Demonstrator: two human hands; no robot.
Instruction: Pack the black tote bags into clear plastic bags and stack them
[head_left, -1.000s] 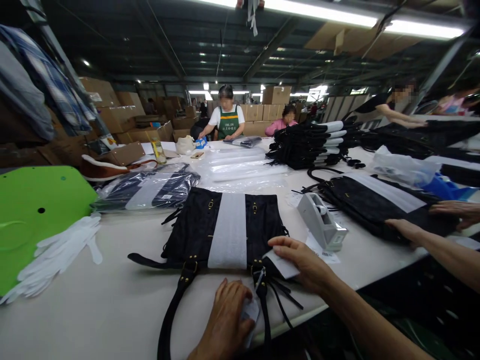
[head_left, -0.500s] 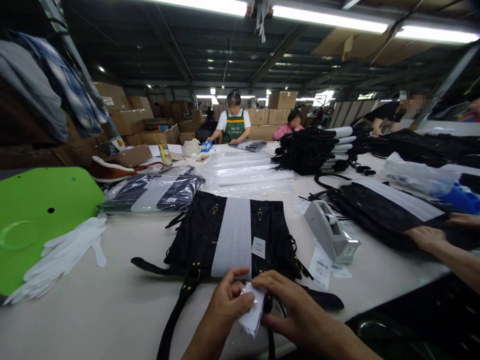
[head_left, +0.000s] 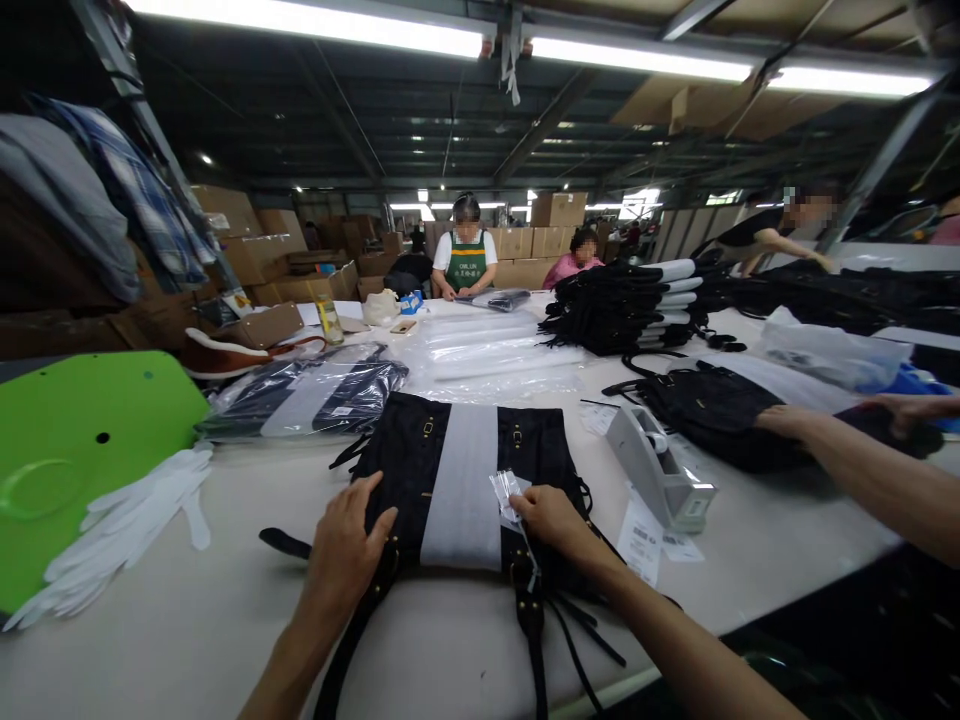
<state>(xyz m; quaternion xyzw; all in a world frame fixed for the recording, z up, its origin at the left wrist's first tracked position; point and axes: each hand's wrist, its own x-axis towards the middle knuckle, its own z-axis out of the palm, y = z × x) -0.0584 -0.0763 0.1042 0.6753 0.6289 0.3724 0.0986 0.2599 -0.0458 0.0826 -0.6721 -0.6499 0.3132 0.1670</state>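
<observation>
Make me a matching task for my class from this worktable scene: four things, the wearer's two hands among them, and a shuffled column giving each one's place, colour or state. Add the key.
Column one
1. Left hand
2. Right hand
3. Tape dispenser
4. Gloves

Column two
A. Grey, standing to the right of the nearest black bag
B. White, lying at the edge of a green board
C. Fingers spread at the bag's near left corner
D. Pinching a small tag above the bag

Right pairs: 1-C, 2-D, 3-A, 4-B
</observation>
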